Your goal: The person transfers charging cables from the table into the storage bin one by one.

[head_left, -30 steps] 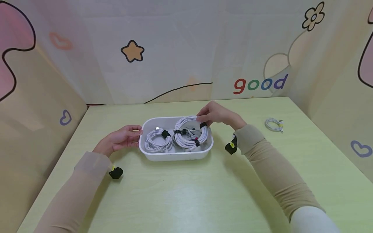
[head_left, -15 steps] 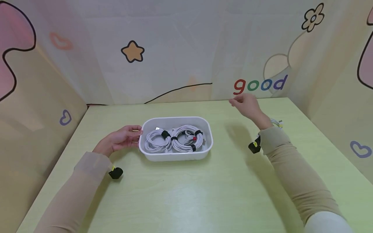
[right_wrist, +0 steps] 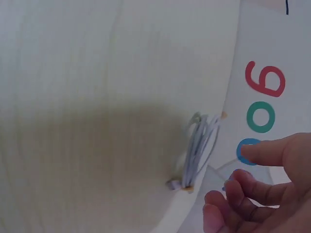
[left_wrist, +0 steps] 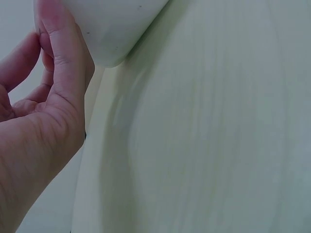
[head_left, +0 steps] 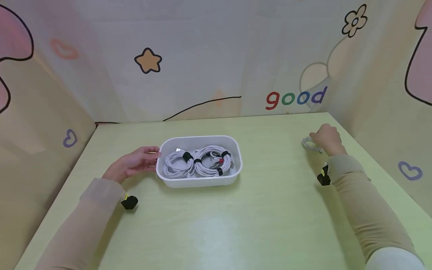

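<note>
My left hand holds the left end of a white plastic box, thumb and fingers at its rim. In the left wrist view the fingers lie against the box's corner. Inside the box lie coiled white cables: one coil at the left with a black strap, another at the right with several black straps. At the table's far right, my right hand hovers over a small coiled white cable, partly hiding it. The right wrist view shows this cable apart from the loosely bent fingers.
The pale wooden table meets a printed cloth backdrop at the back and cloth at both sides. A black wrist camera sits on the left wrist, another on the right.
My right hand has let go of the right-hand coil in the box, lifted away and moved right to the small cable. That coil now lies flatter. My left hand has stayed at the box.
</note>
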Action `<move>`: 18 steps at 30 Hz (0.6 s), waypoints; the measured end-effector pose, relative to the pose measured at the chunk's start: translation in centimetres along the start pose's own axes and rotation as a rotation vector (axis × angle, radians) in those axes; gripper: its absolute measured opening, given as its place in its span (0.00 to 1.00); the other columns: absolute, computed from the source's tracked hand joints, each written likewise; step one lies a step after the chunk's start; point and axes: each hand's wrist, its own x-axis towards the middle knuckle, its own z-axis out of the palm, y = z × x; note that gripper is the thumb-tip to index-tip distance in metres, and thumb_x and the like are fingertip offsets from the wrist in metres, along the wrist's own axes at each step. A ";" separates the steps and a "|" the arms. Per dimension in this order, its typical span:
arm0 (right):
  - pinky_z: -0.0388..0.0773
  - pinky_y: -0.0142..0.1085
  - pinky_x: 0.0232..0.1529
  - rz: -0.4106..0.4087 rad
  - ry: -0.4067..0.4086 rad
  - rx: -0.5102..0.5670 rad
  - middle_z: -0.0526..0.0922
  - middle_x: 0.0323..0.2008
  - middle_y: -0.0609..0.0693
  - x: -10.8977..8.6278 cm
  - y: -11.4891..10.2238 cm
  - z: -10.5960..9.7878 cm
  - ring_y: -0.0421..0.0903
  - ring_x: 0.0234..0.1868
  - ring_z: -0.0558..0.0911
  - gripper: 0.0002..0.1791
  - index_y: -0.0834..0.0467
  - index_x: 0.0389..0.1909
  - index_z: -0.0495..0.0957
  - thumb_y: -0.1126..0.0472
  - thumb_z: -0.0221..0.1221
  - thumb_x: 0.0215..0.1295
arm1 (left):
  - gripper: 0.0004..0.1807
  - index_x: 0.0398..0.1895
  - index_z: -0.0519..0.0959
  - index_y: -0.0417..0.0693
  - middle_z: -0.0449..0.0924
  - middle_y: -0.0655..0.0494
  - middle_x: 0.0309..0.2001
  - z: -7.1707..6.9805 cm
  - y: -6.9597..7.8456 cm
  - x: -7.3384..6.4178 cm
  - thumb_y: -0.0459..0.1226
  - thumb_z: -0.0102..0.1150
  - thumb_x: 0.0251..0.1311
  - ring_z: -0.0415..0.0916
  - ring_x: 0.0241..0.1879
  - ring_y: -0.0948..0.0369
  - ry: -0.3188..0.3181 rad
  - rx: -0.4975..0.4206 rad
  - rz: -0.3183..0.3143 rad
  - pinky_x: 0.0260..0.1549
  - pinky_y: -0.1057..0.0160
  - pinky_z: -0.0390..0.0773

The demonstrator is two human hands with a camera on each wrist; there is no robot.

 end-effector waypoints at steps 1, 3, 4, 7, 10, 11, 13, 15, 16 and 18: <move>0.69 0.39 0.23 0.022 -0.023 -0.015 0.75 0.28 0.61 -0.1 0.5 0.2 0.53 0.27 0.72 0.20 0.69 0.30 0.72 0.53 0.48 0.66 | 0.06 0.42 0.71 0.46 0.79 0.57 0.35 0.0 0.0 -0.1 0.31 0.42 0.73 0.81 0.35 0.62 -0.002 -0.005 0.002 0.36 0.64 0.85; 0.69 0.39 0.23 0.052 -0.057 -0.044 0.73 0.28 0.61 -0.4 1.4 0.5 0.53 0.28 0.71 0.20 0.68 0.31 0.70 0.52 0.48 0.65 | 0.07 0.42 0.71 0.46 0.80 0.57 0.35 0.0 0.0 -0.1 0.30 0.41 0.73 0.81 0.35 0.62 -0.010 -0.015 0.006 0.36 0.64 0.85; 0.69 0.40 0.24 0.058 -0.069 -0.053 0.72 0.28 0.60 -0.4 1.8 0.7 0.54 0.29 0.71 0.20 0.68 0.32 0.70 0.52 0.48 0.65 | 0.07 0.42 0.72 0.46 0.80 0.57 0.35 -0.1 0.0 -0.1 0.30 0.41 0.73 0.81 0.36 0.62 -0.013 -0.020 0.008 0.37 0.64 0.85; 0.69 0.41 0.25 0.072 -0.090 -0.072 0.72 0.28 0.60 -0.5 2.7 1.3 0.54 0.29 0.71 0.18 0.66 0.32 0.70 0.52 0.49 0.62 | 0.08 0.41 0.72 0.47 0.81 0.58 0.35 -0.1 -0.1 -0.1 0.30 0.41 0.73 0.82 0.36 0.62 -0.019 -0.022 0.009 0.37 0.63 0.85; 0.69 0.41 0.25 0.085 -0.083 -0.045 0.71 0.26 0.59 -0.3 3.3 1.8 0.53 0.28 0.71 0.16 0.66 0.31 0.69 0.53 0.51 0.59 | 0.09 0.40 0.73 0.48 0.81 0.58 0.34 0.0 -0.2 -0.1 0.30 0.41 0.73 0.82 0.36 0.62 -0.017 -0.021 0.008 0.37 0.63 0.85; 0.69 0.40 0.24 0.087 -0.077 -0.032 0.71 0.25 0.57 -0.2 3.5 1.9 0.53 0.27 0.71 0.16 0.65 0.29 0.69 0.54 0.52 0.59 | 0.09 0.40 0.73 0.48 0.81 0.58 0.34 0.0 -0.2 -0.1 0.30 0.41 0.73 0.81 0.35 0.62 -0.013 -0.020 0.007 0.36 0.64 0.85; 0.68 0.39 0.22 0.085 -0.067 -0.003 0.71 0.21 0.55 0.0 3.8 2.1 0.50 0.24 0.71 0.15 0.65 0.27 0.69 0.54 0.52 0.58 | 0.08 0.40 0.72 0.47 0.81 0.58 0.34 0.0 -0.2 -0.1 0.30 0.41 0.73 0.81 0.35 0.62 -0.004 -0.022 0.004 0.36 0.64 0.85; 0.66 0.36 0.20 0.080 -0.066 0.023 0.70 0.17 0.51 0.3 3.9 2.1 0.47 0.21 0.71 0.14 0.63 0.24 0.69 0.55 0.53 0.58 | 0.07 0.40 0.72 0.47 0.81 0.58 0.34 0.0 -0.1 -0.1 0.30 0.42 0.73 0.81 0.35 0.62 0.006 -0.021 0.003 0.36 0.64 0.85; 0.66 0.35 0.19 0.076 -0.068 0.036 0.70 0.15 0.50 0.3 3.9 2.2 0.46 0.19 0.71 0.15 0.63 0.23 0.70 0.55 0.53 0.58 | 0.07 0.41 0.72 0.47 0.80 0.58 0.34 0.0 -0.1 -0.1 0.30 0.42 0.73 0.81 0.35 0.62 0.011 -0.021 0.001 0.36 0.64 0.85; 0.66 0.34 0.18 0.069 -0.083 0.061 0.69 0.13 0.48 0.4 3.9 2.1 0.44 0.16 0.70 0.15 0.63 0.23 0.70 0.55 0.53 0.60 | 0.07 0.41 0.72 0.47 0.80 0.58 0.34 0.1 0.0 -0.1 0.31 0.42 0.73 0.81 0.35 0.62 0.015 -0.017 -0.001 0.36 0.64 0.85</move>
